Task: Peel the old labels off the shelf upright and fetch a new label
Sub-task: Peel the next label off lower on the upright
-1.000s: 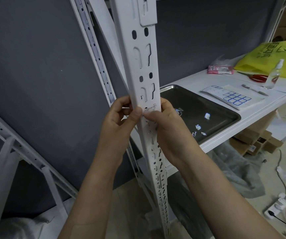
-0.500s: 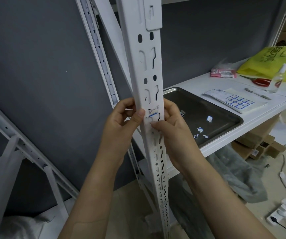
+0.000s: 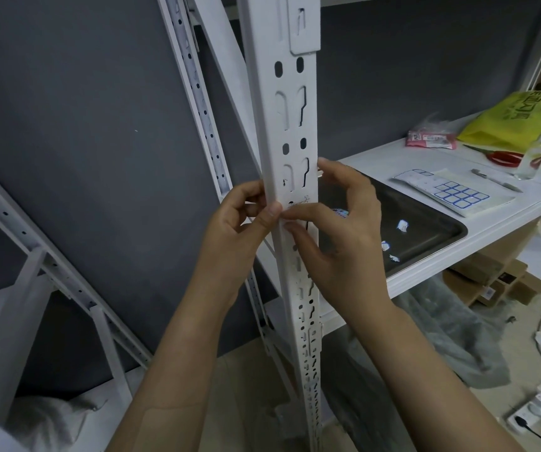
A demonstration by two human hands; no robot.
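Our left hand gripped the vertical shelf upright, thumb on its face. Our right hand pinched the old label at that thumb's 3 o'clock. The sheet of new labels lay farther off at 3 o'clock, nearer the right hand.

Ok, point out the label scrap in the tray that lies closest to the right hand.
The bluish scrap peeking out beside the right hand; the three white scraps lie farther right in the tray.
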